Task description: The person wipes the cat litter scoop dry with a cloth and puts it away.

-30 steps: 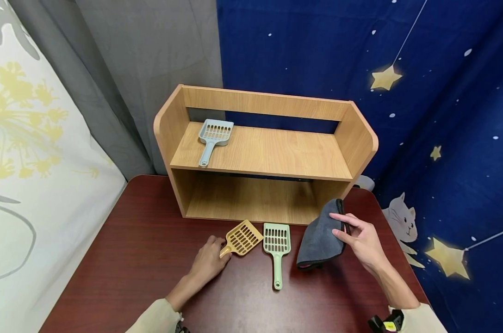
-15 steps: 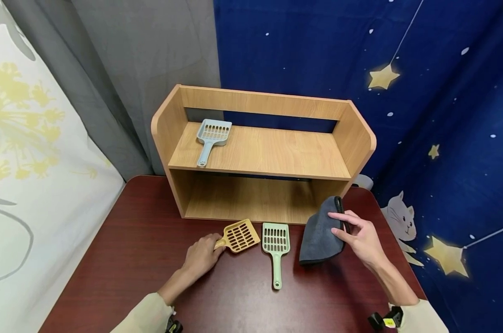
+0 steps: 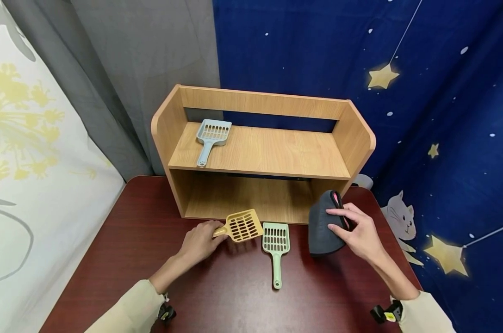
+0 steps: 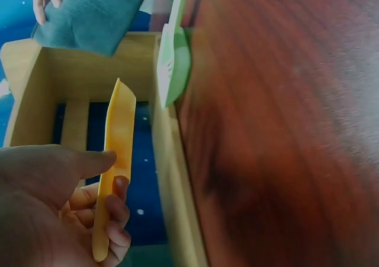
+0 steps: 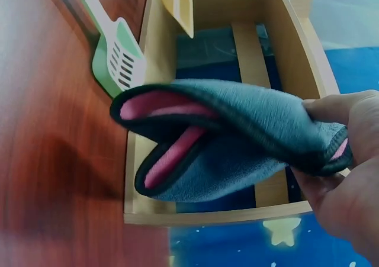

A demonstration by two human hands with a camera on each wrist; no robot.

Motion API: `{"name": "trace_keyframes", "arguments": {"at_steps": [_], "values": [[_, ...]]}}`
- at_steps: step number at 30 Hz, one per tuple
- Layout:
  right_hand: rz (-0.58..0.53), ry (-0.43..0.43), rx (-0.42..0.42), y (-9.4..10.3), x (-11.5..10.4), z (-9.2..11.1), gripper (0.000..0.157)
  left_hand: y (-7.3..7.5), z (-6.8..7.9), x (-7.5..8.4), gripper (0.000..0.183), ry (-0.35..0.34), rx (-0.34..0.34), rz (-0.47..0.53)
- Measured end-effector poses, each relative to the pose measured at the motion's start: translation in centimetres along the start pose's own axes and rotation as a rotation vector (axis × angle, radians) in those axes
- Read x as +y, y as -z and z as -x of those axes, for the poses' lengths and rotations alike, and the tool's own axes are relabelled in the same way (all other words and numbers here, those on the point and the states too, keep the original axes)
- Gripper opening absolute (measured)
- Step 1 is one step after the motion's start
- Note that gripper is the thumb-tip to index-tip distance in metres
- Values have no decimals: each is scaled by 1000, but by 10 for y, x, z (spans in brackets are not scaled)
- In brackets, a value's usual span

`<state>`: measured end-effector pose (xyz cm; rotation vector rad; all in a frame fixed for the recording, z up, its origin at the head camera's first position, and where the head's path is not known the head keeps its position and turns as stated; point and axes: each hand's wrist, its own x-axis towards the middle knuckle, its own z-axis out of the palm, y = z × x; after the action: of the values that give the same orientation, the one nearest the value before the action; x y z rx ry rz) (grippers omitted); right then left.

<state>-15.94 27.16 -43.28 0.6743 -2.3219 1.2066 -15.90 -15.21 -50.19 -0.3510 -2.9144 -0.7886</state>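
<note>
My left hand grips a yellow litter scoop by its handle, and the slotted head is raised off the table toward the shelf. In the left wrist view the scoop is seen edge-on, thumb on one side and fingers curled on the other. My right hand pinches a folded grey cloth with black edging. Pink lining shows between its folds in the right wrist view. Between the hands, a green litter scoop lies on the table, handle toward me.
A two-tier wooden shelf stands at the back of the dark red table. On its upper tier, at the left, lies a grey-blue litter scoop. Grey and blue star-patterned curtains hang behind.
The left hand has taken the yellow scoop back leftward and lifted it off the table. The right hand has raised the cloth slightly, turning it so some pink shows.
</note>
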Motion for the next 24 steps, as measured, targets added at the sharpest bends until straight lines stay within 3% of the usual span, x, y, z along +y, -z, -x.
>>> {"name": "trace_keyframes", "arguments": {"at_steps": [6,14,20,24], "values": [[22,78,-34,3,1,-10,46,15,-13,9,26,-67,-35,17],[39,186,-130,4,5,-28,48,26,-21,28,23,-286,-23,24],[-21,190,-207,0,4,-42,44,28,-22,46,24,-442,-82,47],[-83,191,-244,-7,5,-48,42,27,-24,56,24,-501,-119,72]]}}
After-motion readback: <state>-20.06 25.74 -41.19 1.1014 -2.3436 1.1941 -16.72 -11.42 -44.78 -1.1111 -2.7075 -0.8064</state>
